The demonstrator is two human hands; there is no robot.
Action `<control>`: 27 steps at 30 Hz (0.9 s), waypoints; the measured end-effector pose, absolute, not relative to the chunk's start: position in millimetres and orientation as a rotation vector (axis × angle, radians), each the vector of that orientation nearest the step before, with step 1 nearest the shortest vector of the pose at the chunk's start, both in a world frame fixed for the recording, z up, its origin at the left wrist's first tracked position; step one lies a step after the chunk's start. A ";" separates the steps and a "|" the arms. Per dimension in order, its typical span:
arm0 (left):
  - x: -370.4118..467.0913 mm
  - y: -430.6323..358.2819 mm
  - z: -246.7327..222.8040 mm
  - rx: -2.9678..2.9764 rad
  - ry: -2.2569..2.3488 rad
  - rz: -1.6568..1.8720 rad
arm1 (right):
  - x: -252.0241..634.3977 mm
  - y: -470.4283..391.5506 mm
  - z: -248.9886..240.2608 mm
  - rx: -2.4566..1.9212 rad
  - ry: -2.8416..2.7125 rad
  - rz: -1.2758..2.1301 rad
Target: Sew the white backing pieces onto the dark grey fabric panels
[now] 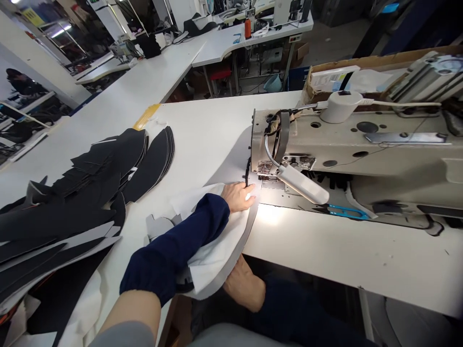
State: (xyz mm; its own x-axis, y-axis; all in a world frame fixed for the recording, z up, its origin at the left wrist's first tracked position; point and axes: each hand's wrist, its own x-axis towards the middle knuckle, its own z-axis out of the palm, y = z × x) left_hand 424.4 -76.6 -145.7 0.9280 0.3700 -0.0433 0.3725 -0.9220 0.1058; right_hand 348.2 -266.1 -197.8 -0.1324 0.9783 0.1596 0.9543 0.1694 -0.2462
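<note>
A white and grey fabric piece (217,258) with a curved edge lies on the table and reaches over its front edge. My left hand (238,196) rests on its upper end, fingers stretched out close to the needle area of a sewing machine (265,168). Lower down, my right hand (246,284) grips the curved rim; its fingertips are hidden by the fabric. A lit white lamp (304,184) on a bendable neck shines beside the needle area.
Stacks of dark cut panels (90,178) cover the left of the table. Blue-handled thread snips (347,211) lie at the machine's base. Behind the machine stands a cardboard box (307,89). Yellow tape (146,116) marks the table's far edge.
</note>
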 end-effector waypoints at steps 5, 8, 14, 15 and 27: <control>438.0 -70.3 -142.8 2.987 0.589 -0.064 | 354.7 -263.4 -171.4 -1.850 -2.174 0.060; 436.7 -71.5 -122.6 3.034 0.545 -0.066 | 358.2 -263.1 -162.0 -1.806 -2.201 0.093; 368.6 -116.8 -74.1 2.968 0.326 -0.553 | 355.3 -261.6 -157.0 -1.750 -2.236 0.148; 357.5 -125.5 -73.3 2.944 0.327 -0.657 | 354.2 -261.2 -157.5 -1.745 -2.261 0.167; 366.1 -139.2 -102.2 3.046 0.418 -0.737 | 366.0 -263.1 -160.9 -1.799 -2.374 0.136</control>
State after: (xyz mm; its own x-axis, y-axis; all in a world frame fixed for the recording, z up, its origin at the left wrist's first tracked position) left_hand 366.1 -139.2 -102.2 0.8563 0.2596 -0.4464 0.2504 -0.9648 -0.0808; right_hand 366.0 -263.1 -160.9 -0.2639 0.9619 0.0716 0.9474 0.2725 -0.1681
